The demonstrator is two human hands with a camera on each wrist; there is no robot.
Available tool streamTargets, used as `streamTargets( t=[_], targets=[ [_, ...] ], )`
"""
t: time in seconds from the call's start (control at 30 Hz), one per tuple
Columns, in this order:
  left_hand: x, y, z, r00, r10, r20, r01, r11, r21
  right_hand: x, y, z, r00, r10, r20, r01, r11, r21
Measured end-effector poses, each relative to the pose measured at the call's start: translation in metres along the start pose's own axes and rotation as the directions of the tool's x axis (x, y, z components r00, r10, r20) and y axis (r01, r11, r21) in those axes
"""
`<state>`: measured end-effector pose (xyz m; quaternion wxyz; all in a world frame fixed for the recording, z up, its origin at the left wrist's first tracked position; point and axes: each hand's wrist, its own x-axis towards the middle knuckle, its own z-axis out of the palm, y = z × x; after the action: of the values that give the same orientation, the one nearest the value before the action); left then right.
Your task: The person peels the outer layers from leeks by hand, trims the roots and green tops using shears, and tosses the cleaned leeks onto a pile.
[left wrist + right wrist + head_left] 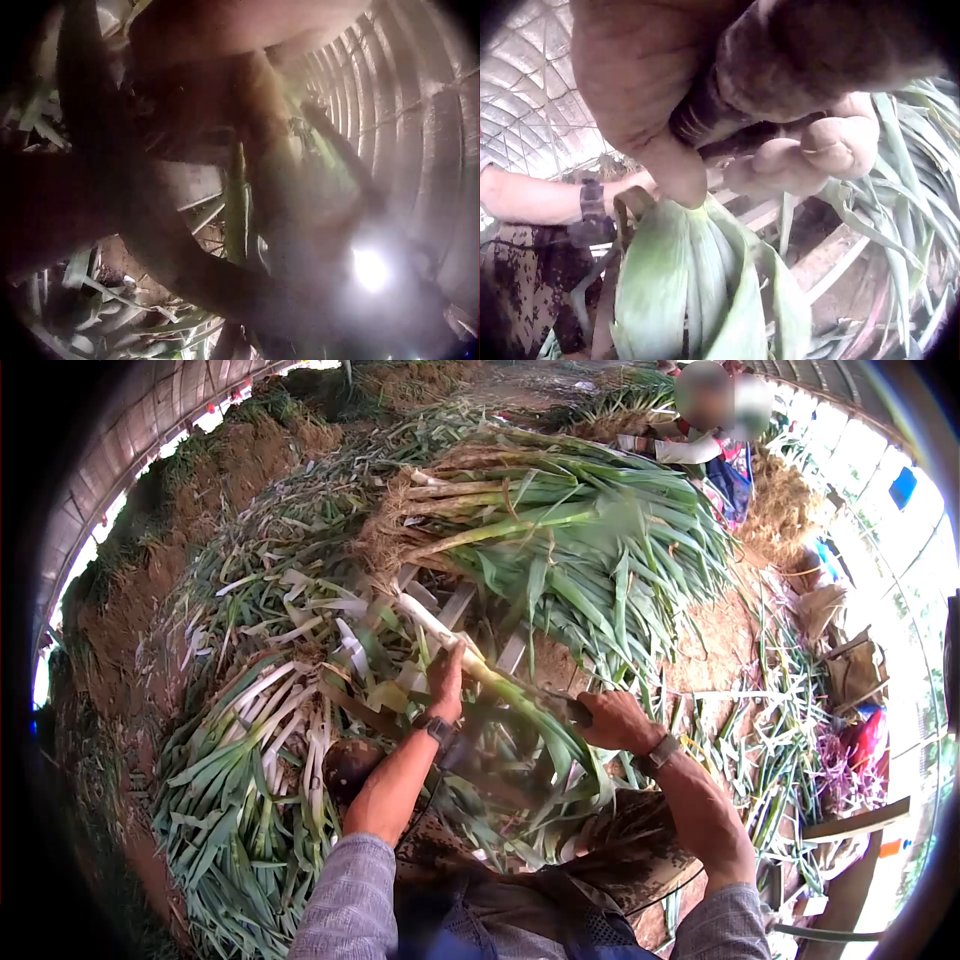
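Note:
A leek with a white stalk (425, 618) and green leaves (555, 735) lies slantwise across the middle of the head view. My left hand (447, 680) grips its stalk; in the left wrist view that hand (247, 30) is dark and blurred over the stalk. My right hand (618, 722) curls round a dark handle (577, 710) beside the leaves. The right wrist view shows the fingers (780, 161) round this handle (697, 116), with broad leek leaves (656, 281) just below. What the handle belongs to is unclear.
A large leek bundle (600, 550) rests on a wooden frame (455, 605) ahead. Another leek pile (225, 800) lies at my left. Loose leaves litter the ground on both sides. A person (690, 450) is at the back right; a board (855, 822) stands at the right.

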<state>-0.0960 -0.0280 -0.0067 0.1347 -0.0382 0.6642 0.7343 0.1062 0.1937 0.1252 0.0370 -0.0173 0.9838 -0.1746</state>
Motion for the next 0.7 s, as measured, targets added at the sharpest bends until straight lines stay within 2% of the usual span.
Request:
streamTargets(
  t=[0.07,0.1,0.17,0.23,0.3,0.33,0.43,0.57,0.63,0.7],
  targets=[
    [0.003,-0.002,0.003,0.995,0.091,-0.041,-0.093,0.994,-0.051,-0.003,0.010,0.010,1.000,0.023,-0.017,-0.024,0.998,-0.058],
    [0.009,-0.008,0.002,0.995,0.091,-0.034,-0.092,0.994,-0.052,-0.005,0.006,0.007,0.999,0.030,-0.019,-0.031,0.998,-0.060],
    [0.023,-0.024,-0.001,0.985,0.163,-0.050,-0.161,0.986,0.035,-0.004,-0.005,-0.001,0.998,0.053,0.019,-0.053,0.999,-0.002],
    [0.013,-0.018,0.002,0.992,0.120,-0.034,-0.121,0.992,-0.027,0.002,-0.008,0.002,0.997,0.068,0.046,-0.067,0.998,-0.006],
    [0.006,-0.015,0.006,0.966,0.230,-0.117,-0.217,0.970,0.111,0.008,-0.012,0.004,0.994,0.081,0.079,-0.085,0.995,0.057],
    [0.006,-0.014,0.006,0.965,0.241,-0.105,-0.227,0.965,0.131,0.013,-0.005,0.013,0.996,0.070,0.048,-0.071,0.997,0.024],
    [-0.001,-0.007,0.003,0.978,0.161,-0.130,-0.153,0.986,0.066,0.021,0.000,0.019,1.000,0.019,0.024,-0.019,1.000,0.012],
    [-0.007,0.007,-0.005,0.970,0.191,-0.147,-0.174,0.977,0.122,0.023,-0.006,0.013,0.997,0.036,0.072,-0.040,0.997,0.062],
    [-0.015,0.027,-0.009,0.968,0.041,-0.248,-0.024,0.997,0.072,0.016,-0.008,-0.002,0.993,-0.017,0.120,0.005,0.995,0.104],
    [0.000,0.014,-0.018,0.953,0.084,-0.292,-0.078,0.996,0.034,0.010,-0.006,-0.002,0.991,-0.049,0.126,0.041,0.997,0.072]
  ],
)
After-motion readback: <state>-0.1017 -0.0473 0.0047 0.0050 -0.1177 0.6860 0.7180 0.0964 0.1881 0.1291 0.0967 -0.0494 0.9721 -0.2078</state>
